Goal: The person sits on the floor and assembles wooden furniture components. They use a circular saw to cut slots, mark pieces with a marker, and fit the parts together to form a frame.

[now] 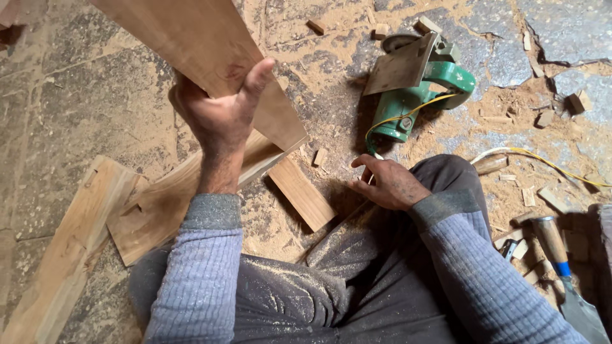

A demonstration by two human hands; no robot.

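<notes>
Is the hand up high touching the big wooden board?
Touching. The head view shows the left hand gripping the wooden board, thumb pressed on its face, fingers wrapped round its edge.

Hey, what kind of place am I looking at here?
Most likely an informal woodworking spot on a stone floor: sawdust and offcuts lie around, a green power tool sits nearby, and the left hand holds up a wooden board.

Left hand [220, 118] raised, forearm upright, fingers curled, thumb pressed forward, grip closed. Right hand [389, 185] low beside knee, palm down, fingers loosely bent, pointing left. Both arms in ribbed grey-blue sleeves, dusted.
</notes>
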